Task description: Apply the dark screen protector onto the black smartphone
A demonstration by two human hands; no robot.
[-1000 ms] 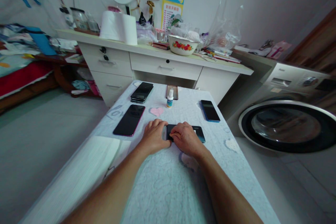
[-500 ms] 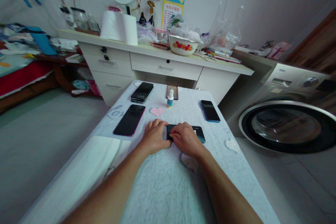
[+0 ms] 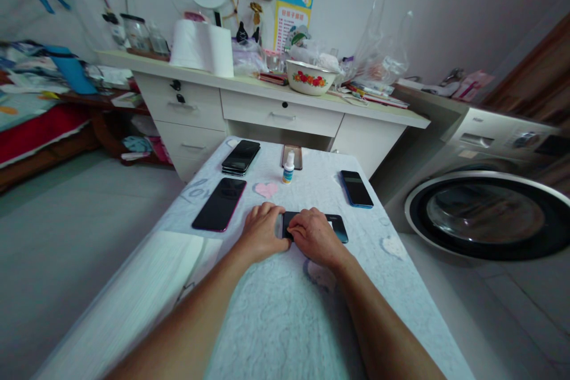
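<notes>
A dark smartphone point(image 3: 340, 229) lies flat and crosswise on the cloth-covered table point(image 3: 276, 309). My left hand point(image 3: 263, 230) grips its left end between thumb and fingers. Over its middle, my right hand point(image 3: 314, 233) is closed with the fingertips pinched and pressed to the phone's surface; what they pinch, if anything, is hidden. A small white patch shows on the phone beside the right hand. Just beyond stands a small white spray bottle point(image 3: 288, 168) with a blue label. A black phone with a pink edge point(image 3: 219, 204) lies left of my hands.
A stack of phones point(image 3: 241, 155) sits at the far left of the table, a phone case point(image 3: 293, 156) at the far edge, and a blue-edged phone point(image 3: 357, 189) on the right. Behind is a white desk point(image 3: 282, 108) with a floral bowl point(image 3: 310, 77); a washing machine point(image 3: 485, 214) stands right.
</notes>
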